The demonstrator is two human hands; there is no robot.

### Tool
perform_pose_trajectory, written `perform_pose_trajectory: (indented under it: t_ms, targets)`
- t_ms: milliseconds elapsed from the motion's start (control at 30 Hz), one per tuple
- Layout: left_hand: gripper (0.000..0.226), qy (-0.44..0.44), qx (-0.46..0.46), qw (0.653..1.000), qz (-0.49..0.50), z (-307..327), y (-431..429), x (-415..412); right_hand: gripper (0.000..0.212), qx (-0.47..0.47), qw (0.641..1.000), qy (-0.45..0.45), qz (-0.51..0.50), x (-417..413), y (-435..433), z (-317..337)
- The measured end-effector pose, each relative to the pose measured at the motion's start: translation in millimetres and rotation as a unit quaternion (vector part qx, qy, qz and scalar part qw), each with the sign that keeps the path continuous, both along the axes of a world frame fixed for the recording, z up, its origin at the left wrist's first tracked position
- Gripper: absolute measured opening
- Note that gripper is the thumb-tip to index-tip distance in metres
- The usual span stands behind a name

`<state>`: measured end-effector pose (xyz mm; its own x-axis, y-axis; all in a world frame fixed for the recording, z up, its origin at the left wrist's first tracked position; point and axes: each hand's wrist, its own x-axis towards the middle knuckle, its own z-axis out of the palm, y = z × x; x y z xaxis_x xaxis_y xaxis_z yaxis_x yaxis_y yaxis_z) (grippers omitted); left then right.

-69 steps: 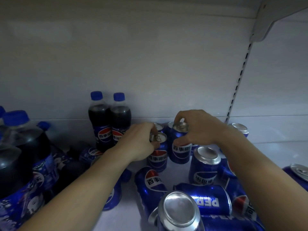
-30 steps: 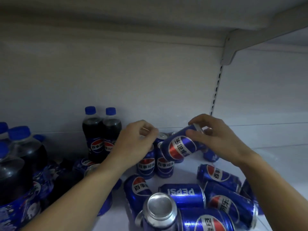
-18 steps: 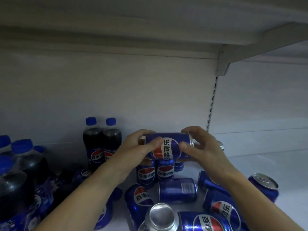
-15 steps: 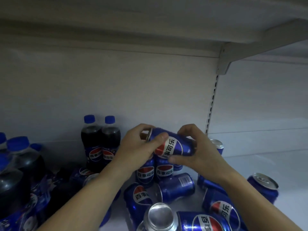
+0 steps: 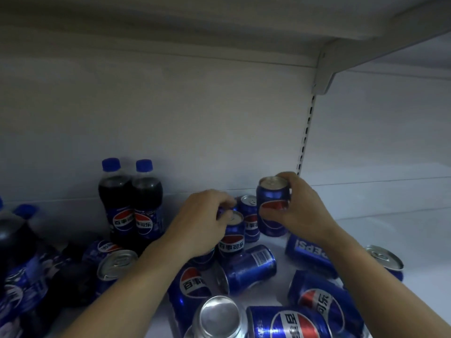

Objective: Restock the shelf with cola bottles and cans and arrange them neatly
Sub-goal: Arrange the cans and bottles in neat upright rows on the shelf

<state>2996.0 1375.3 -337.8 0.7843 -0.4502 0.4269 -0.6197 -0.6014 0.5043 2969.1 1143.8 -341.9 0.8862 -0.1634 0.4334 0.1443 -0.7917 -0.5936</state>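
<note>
My right hand (image 5: 303, 211) grips a blue cola can (image 5: 272, 207) upright, just to the right of two standing cans near the back wall. My left hand (image 5: 201, 222) has its fingers curled over the top rim of the front standing can (image 5: 231, 234); the second standing can (image 5: 250, 217) is behind it. Two small cola bottles (image 5: 133, 198) with blue caps stand upright at the back, left of the cans. Several more blue cans lie on their sides on the white shelf (image 5: 390, 235) in front of my arms.
Larger cola bottles (image 5: 14, 242) crowd the left edge, some lying down. A toppled can (image 5: 246, 268) lies just in front of the standing ones. The shelf above sits on a bracket (image 5: 323, 69) at upper right. The shelf floor at right shows bare white surface.
The can that both hands held sideways in the air is turned upright and lowered beside the standing cans, held by my right hand alone. My left hand moved down onto the front standing can.
</note>
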Motion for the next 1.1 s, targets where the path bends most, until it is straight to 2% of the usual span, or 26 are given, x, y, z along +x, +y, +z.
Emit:
perform_pose_trajectory:
  t_ms: [100, 233, 367, 433, 667, 800, 933, 1100]
  targets:
    - [0.042, -0.039, 0.106, 0.994, -0.007, -18.2, -3.0, 8.7, 0.077, 0.021, 0.999, 0.044, 0.012, 10.6, -7.9, -20.0]
    - [0.050, -0.020, 0.156, 0.987, -0.024, -26.8, -4.2, 12.4, 0.074, 0.022, 0.998, 0.049, 0.038, 16.4, -6.9, -32.1]
    - [0.072, -0.002, 0.212, 0.977, -0.017, -28.9, -3.6, 13.1, 0.069, 0.017, 0.993, 0.098, 0.062, 15.2, -14.5, -27.7]
    - [0.070, -0.006, 0.204, 0.979, -0.020, -28.9, -2.3, 13.1, 0.067, 0.025, 0.989, 0.125, 0.073, 12.3, -16.5, -24.5]
    - [0.060, -0.006, 0.187, 0.982, -0.018, -27.1, 3.0, 11.5, 0.071, 0.014, 0.992, 0.122, 0.039, 13.5, -8.9, -30.4]
    - [0.055, -0.007, 0.141, 0.989, 0.032, -30.6, 8.0, 18.4, 0.074, -0.002, 0.989, 0.140, 0.037, 14.3, -4.2, -36.4]
    - [0.059, 0.039, 0.099, 0.988, 0.111, -32.8, 11.9, 24.0, 0.076, -0.006, 0.989, 0.145, 0.030, 18.8, 0.7, -41.3]
    - [0.066, 0.077, 0.069, 0.987, 0.123, -34.4, 13.3, 25.6, 0.078, -0.002, 0.989, 0.147, 0.023, 23.1, 0.4, -48.9]
